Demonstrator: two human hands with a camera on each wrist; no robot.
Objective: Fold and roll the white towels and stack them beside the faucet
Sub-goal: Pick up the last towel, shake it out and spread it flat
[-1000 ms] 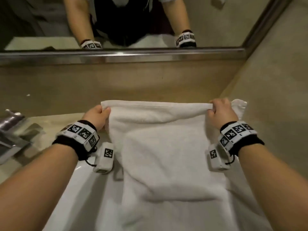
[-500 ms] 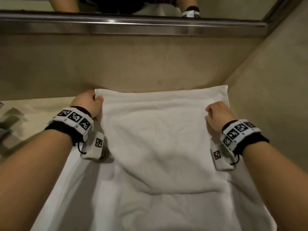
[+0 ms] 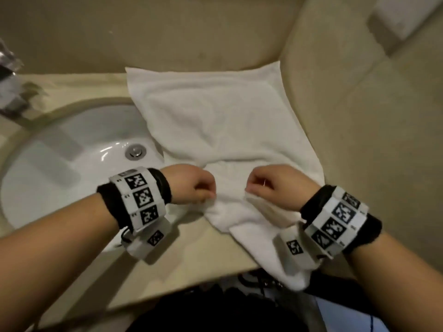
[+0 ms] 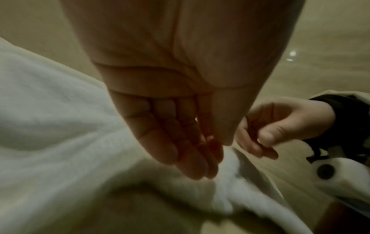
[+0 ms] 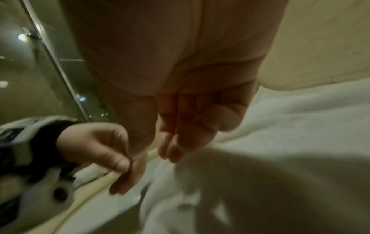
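both hands hover over the white towel (image 3: pixel 223 121) at 6 o'clock; left grip (image 3: pixel 189 184) and right grip (image 3: pixel 278 185) loosely curled, holding nothing.

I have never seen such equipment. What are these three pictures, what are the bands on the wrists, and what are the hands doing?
No machine here: a person works with two bare hands. The bands with black-and-white squares are wrist straps, each with a small camera hanging below. The big picture comes from a camera on the person's head, looking down. The other two come from those wrist cameras, looking along each palm to the fingers.

A white towel lies on the beige counter, its far edge at the wall, its near end hanging over the front edge. Left of it is the white sink; the faucet shows at the far left.

The left hand and right hand are close together at the towel's near part, fingers curled. Whether they already pinch the cloth is unclear.
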